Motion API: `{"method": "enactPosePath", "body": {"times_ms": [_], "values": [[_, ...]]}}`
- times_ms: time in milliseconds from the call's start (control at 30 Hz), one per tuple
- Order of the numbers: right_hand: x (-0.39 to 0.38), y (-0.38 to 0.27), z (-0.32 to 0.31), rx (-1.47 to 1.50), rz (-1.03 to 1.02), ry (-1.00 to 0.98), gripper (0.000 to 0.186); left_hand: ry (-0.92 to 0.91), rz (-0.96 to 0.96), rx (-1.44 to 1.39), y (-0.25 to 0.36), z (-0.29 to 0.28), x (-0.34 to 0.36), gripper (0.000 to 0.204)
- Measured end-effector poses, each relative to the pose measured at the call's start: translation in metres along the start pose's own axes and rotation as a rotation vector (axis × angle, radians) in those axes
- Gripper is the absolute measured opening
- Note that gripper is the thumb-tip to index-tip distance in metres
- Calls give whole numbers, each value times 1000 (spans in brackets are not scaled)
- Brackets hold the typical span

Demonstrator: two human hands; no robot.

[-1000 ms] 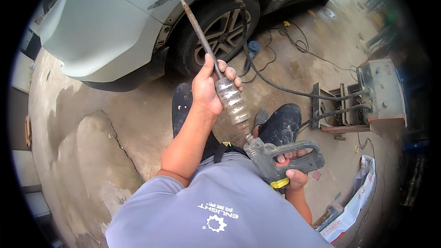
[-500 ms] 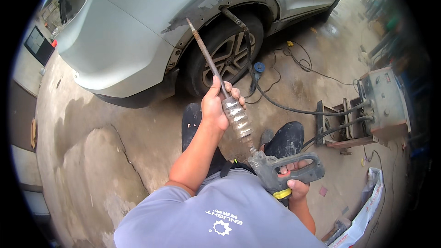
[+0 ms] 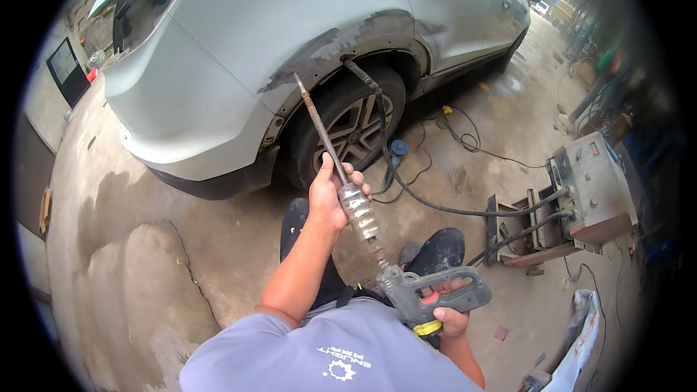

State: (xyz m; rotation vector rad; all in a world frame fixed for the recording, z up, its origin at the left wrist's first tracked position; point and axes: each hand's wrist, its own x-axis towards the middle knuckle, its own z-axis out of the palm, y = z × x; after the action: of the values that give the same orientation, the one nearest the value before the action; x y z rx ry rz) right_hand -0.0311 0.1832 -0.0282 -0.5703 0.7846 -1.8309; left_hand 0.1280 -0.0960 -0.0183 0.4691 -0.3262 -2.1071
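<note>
A slide-hammer dent puller with a grey pistol-style handle stretches from my lap to the silver car. My left hand is wrapped round its shaft and the upper end of the ribbed metal sliding weight. Through the looped handle, the fingers of my right hand close by the red trigger, above a yellow band. The pointed tip overlaps the scraped grey patch over the rear wheel arch; whether it touches the metal, I cannot tell.
A metal arm is fixed at the wheel-arch edge above the wheel, its black cable running to a box-shaped machine on a stand. A blue-topped tool and thin cords lie on the concrete. A white bag sits lower right.
My view has tilted up, so the car and machine sit lower in it and more of the car's side shows. Both hands keep their grips on the dent puller.
</note>
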Motion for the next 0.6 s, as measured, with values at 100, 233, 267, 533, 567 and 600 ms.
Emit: {"method": "enactPosePath", "body": {"times_ms": [100,233,267,533,567,600], "values": [[-3,0,-25,-108,45,-96,44,2,-6,-17,10,3,8,52],[0,11,-36,-4,-28,-138,45,32,41,-5,-11,2,-7,51],[-1,9,-27,8,-11,-82,44,32,26,11,-9,2,-9,51],[0,11,-27,10,52,-47,45,-746,-99,-594,-21,-40,13,50],[1,9,-26,5,51,-48,45,-790,-111,-668,-22,-38,14,49],[1,8,-25,1,52,-48,46,-688,-77,-554,-21,-37,13,49]]}}
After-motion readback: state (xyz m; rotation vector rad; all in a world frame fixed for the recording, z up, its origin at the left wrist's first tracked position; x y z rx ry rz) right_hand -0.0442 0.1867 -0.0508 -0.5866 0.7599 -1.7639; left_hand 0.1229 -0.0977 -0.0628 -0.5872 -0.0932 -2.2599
